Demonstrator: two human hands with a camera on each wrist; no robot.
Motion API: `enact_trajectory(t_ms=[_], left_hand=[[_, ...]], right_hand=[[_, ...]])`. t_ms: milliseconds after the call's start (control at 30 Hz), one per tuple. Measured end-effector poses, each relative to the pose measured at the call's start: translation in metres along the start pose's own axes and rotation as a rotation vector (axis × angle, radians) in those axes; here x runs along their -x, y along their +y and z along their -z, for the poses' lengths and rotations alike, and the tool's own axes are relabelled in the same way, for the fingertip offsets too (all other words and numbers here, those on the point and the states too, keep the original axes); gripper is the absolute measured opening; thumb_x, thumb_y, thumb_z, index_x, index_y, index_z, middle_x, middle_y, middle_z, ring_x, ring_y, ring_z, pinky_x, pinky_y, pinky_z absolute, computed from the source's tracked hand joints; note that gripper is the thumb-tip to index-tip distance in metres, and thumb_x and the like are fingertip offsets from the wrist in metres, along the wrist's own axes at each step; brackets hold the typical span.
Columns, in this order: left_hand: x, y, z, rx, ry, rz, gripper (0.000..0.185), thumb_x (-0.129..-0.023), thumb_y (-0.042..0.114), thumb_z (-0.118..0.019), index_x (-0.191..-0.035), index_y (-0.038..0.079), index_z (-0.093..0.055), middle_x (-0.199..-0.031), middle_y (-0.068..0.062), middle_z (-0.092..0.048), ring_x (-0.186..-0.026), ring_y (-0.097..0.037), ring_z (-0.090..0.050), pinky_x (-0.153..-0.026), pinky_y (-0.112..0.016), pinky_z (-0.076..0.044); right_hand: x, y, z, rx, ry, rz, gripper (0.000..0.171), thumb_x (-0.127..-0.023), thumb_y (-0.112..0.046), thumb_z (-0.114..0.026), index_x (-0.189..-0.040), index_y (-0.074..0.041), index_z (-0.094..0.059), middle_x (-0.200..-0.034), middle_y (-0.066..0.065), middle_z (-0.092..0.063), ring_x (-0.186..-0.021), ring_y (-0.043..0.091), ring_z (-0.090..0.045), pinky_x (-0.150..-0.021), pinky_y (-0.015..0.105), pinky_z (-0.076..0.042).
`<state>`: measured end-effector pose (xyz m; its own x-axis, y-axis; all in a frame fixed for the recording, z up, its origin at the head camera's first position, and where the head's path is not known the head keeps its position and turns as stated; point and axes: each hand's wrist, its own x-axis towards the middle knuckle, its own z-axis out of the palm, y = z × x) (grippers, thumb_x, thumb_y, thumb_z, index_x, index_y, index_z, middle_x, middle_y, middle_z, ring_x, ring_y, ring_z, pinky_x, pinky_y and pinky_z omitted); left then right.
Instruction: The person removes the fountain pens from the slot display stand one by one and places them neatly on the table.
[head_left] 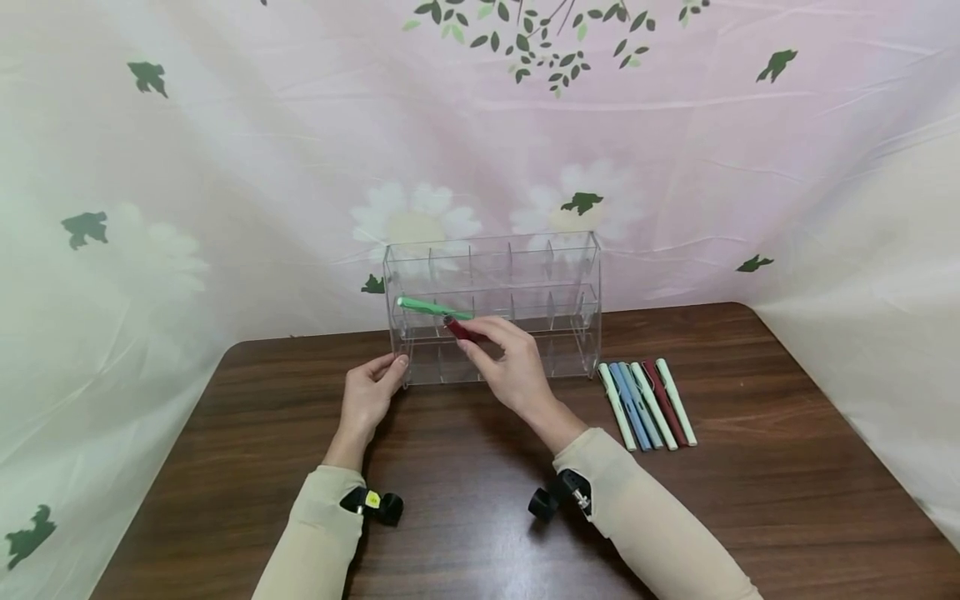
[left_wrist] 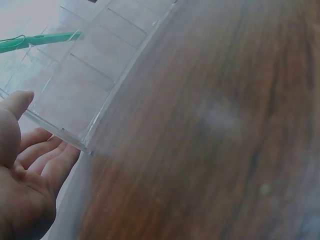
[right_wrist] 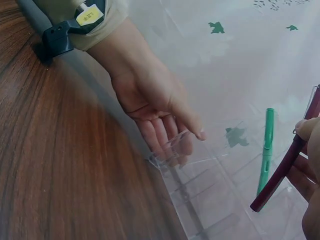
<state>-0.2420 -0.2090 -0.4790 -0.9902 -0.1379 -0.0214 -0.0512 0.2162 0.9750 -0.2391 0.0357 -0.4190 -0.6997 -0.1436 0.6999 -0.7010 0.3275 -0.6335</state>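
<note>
A clear plastic pen organizer with tiered compartments stands at the back of the table. My left hand holds its lower left corner, the thumb on one side of the edge and the fingers on the other. Between the thumb and fingers of my right hand is a dark red pen, tilted in front of the organizer and apart from the table. A green pen lies slanted in the organizer's middle tier, toward the left.
To the right of the organizer, several pens lie side by side on the wooden table: light green pens, blue pens and another dark red pen. A patterned cloth hangs right behind the organizer.
</note>
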Motion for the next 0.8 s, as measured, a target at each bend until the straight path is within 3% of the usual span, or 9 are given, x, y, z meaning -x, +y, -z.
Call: enact_trajectory(t_ms=[133, 400, 667, 800], left_hand=[[0.0, 0.001, -0.001, -0.016, 0.001, 0.006, 0.053, -0.11, 0.028, -0.067, -0.148, -0.007, -0.06, -0.138, -0.027, -0.071, -0.128, -0.037, -0.071, -0.092, -0.018, -0.061], [0.0, 0.003, -0.002, -0.028, 0.0, -0.003, 0.052, -0.11, 0.028, -0.066, -0.148, -0.007, -0.06, -0.136, -0.027, -0.072, -0.125, -0.036, -0.073, -0.087, -0.014, -0.06], [0.0, 0.003, -0.001, -0.023, 0.005, 0.002, 0.051, -0.11, 0.027, -0.066, -0.148, -0.007, -0.06, -0.136, -0.028, -0.072, -0.125, -0.037, -0.073, -0.087, -0.014, -0.06], [0.001, 0.003, -0.001, -0.036, 0.006, -0.001, 0.052, -0.11, 0.029, -0.066, -0.148, -0.006, -0.061, -0.136, -0.027, -0.072, -0.125, -0.036, -0.073, -0.087, -0.013, -0.059]], right_hand=[[0.0, 0.0, 0.008, 0.015, -0.003, -0.012, 0.022, -0.095, -0.006, -0.083, -0.117, -0.003, -0.082, -0.112, 0.011, -0.081, -0.102, 0.027, -0.078, -0.091, 0.045, -0.065], [-0.001, 0.0, 0.027, 0.041, 0.017, -0.018, 0.024, -0.094, -0.004, -0.084, -0.117, -0.003, -0.082, -0.111, 0.012, -0.081, -0.098, 0.027, -0.077, -0.083, 0.03, -0.064], [0.0, 0.0, 0.04, 0.024, 0.022, -0.04, 0.026, -0.093, -0.003, -0.084, -0.119, -0.003, -0.081, -0.111, 0.012, -0.081, -0.1, 0.027, -0.078, -0.089, 0.045, -0.065], [0.003, 0.0, 0.047, 0.033, 0.022, -0.038, 0.025, -0.093, -0.003, -0.085, -0.118, -0.004, -0.081, -0.11, 0.011, -0.082, -0.1, 0.027, -0.078, -0.089, 0.043, -0.064]])
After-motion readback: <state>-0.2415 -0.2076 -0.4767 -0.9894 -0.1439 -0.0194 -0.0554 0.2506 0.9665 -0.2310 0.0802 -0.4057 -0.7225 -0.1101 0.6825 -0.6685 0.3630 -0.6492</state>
